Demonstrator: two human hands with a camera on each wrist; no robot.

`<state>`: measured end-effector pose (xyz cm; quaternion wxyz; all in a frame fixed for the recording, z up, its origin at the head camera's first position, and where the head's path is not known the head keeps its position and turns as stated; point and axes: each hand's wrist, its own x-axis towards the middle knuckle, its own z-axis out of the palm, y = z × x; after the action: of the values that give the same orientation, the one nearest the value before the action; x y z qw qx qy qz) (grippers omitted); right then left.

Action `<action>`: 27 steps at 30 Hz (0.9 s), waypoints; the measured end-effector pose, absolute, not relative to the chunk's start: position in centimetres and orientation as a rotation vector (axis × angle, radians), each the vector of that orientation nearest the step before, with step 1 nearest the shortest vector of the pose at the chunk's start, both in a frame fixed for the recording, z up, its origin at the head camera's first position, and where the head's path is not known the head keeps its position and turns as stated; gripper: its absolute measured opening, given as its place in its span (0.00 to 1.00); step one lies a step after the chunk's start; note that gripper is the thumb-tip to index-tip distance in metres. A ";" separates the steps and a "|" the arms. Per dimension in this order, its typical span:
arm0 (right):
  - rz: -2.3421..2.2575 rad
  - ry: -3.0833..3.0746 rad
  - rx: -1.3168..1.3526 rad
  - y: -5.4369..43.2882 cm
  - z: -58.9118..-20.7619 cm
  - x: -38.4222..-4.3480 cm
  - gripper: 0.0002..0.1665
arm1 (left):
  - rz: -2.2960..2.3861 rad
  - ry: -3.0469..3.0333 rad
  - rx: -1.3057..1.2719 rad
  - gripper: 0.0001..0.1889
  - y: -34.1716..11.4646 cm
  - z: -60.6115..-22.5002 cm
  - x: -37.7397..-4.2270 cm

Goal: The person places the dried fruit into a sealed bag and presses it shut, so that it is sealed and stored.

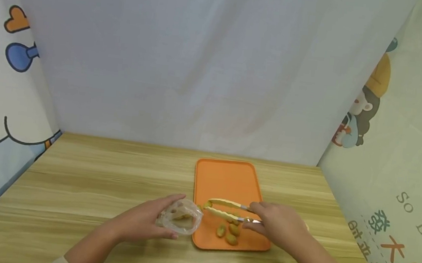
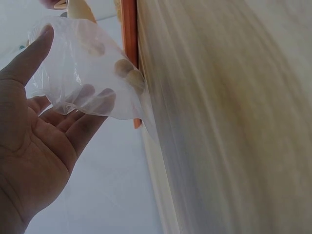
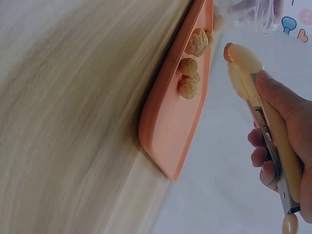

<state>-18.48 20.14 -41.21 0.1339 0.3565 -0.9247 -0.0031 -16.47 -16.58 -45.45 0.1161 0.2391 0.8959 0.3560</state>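
My left hand [image 1: 143,221] holds a clear plastic bag [image 1: 186,231], its mouth spread open and facing up. In the left wrist view, a few round brown pieces [image 2: 135,80] show through the bag [image 2: 73,63] near its bottom. My right hand [image 1: 280,224] grips a pair of food tongs [image 1: 224,202] with cream-coloured tips and metal arms. Between the tips sits one brown piece [image 1: 208,205], close to the bag's mouth. Below the tongs, several lumpy brown pieces [image 1: 232,238] lie on an orange tray [image 1: 225,178]; the tongs partly hide some.
The tray lies on a wood-grain table [image 1: 114,172], its far half bare. A pale curtain [image 1: 187,60] hangs behind the table, and printed cloths stand at the left [image 1: 11,85] and right [image 1: 392,167].
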 end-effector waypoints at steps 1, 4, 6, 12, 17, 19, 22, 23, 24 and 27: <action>-0.005 -2.671 1.028 20.2 -41.2 -18.5 0.28 | 1.043 2.621 0.700 0.47 -16.6 -45.4 -16.5; 0.029 -2.634 1.028 20.3 -41.2 -18.6 0.26 | 1.050 2.612 0.697 0.47 -16.6 -45.4 -16.5; 0.049 -2.600 1.041 20.4 -41.2 -18.6 0.26 | 1.056 2.605 0.696 0.47 -16.6 -45.4 -16.5; 0.096 -2.447 1.086 20.6 -41.3 -18.7 0.25 | 1.056 2.618 0.706 0.47 -16.6 -45.4 -16.5; 0.103 -2.366 1.098 20.8 -41.4 -18.8 0.26 | 1.055 2.615 0.710 0.47 -16.5 -45.4 -16.5; 0.113 -2.345 1.105 20.8 -41.3 -18.8 0.27 | 1.058 2.611 0.709 0.47 -16.5 -45.4 -16.5; 0.142 -2.323 1.119 20.8 -41.2 -18.7 0.27 | 1.060 2.604 0.705 0.47 -16.5 -45.4 -16.5; 0.150 -2.318 1.122 20.8 -41.1 -18.6 0.26 | 1.060 2.601 0.703 0.47 -16.5 -45.4 -16.5; 0.159 -2.315 1.124 20.7 -41.1 -18.6 0.25 | 1.061 2.599 0.703 0.47 -16.5 -45.4 -16.5; 0.185 -2.303 1.131 20.6 -40.9 -18.4 0.23 | 1.060 2.598 0.703 0.47 -16.5 -45.4 -16.5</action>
<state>-18.44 20.63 -40.91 0.2807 0.4220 -0.8593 0.0691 -16.49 -16.47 -45.43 0.1242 0.2413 0.8911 0.3636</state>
